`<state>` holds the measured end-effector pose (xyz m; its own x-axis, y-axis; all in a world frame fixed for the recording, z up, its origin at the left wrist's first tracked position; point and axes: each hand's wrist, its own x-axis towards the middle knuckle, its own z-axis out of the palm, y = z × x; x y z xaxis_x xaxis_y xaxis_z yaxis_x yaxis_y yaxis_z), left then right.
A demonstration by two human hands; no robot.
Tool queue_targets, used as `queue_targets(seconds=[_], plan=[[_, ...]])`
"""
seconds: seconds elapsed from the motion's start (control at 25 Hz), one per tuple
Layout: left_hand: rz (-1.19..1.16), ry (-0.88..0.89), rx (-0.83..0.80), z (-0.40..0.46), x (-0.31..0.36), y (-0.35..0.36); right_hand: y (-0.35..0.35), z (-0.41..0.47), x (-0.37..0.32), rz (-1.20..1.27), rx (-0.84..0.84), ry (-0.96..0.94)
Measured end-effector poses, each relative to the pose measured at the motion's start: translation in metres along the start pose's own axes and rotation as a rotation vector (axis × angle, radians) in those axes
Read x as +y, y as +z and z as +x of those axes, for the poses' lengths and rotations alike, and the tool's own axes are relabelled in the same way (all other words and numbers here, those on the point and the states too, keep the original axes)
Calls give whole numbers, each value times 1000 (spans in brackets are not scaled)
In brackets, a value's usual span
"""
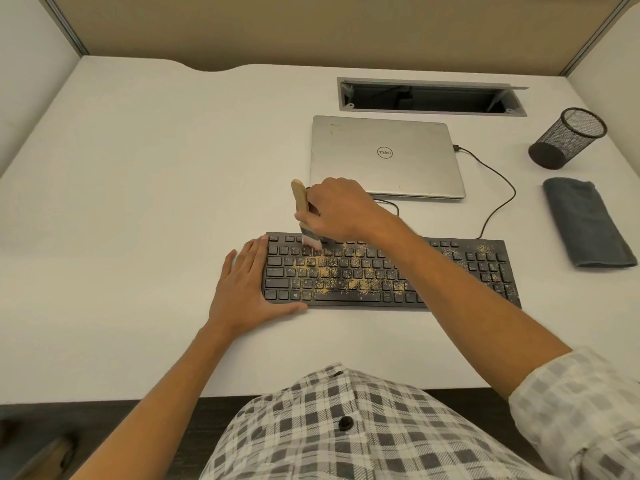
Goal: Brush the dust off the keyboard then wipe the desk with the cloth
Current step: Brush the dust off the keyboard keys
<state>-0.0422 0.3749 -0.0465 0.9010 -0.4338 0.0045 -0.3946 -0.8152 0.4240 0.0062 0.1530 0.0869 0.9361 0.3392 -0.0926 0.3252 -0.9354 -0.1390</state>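
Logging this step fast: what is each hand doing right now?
Left hand: open, flat against the left end of the black dusty keyboard.
Right hand: grips the wooden-handled brush, bristles on the keys.

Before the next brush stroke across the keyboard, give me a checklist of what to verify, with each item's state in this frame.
1. Brush gripped by right hand: ok.
2. Bristles on the keys at the keyboard's top left: ok.
3. Left hand flat against the keyboard's left end, steadying it: ok.
4. Dust cleared from the keys: not ok, plenty across the middle and some at the right.
5. Cloth ready, folded at the right of the desk: ok.
6. Laptop shut against stray dust: ok.
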Motion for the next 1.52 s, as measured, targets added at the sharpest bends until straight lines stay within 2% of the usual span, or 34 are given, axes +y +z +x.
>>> queue_targets(seconds=[0.16, 0.28, 0.44, 0.56, 1.16, 1.28, 1.52], plan=[[6, 1, 6, 0, -1, 0, 1, -5, -1, 15, -57, -9], [3, 6, 8, 0, 0, 1, 1, -7, -1, -6, -2, -1], [6, 6, 12, 0, -1, 0, 2, -6, -4, 24, -67, -14], [8, 6, 7, 0, -1, 0, -1, -6, -4, -13, -20, 7], [4, 0, 4, 0, 0, -1, -2, -1, -15, -29, -62, -44], [0, -3, 0, 0, 0, 0, 1, -1, -17, -55, 1, -16], [5, 0, 5, 0, 0, 0, -1, 1, -21, -41, 10, -57]])
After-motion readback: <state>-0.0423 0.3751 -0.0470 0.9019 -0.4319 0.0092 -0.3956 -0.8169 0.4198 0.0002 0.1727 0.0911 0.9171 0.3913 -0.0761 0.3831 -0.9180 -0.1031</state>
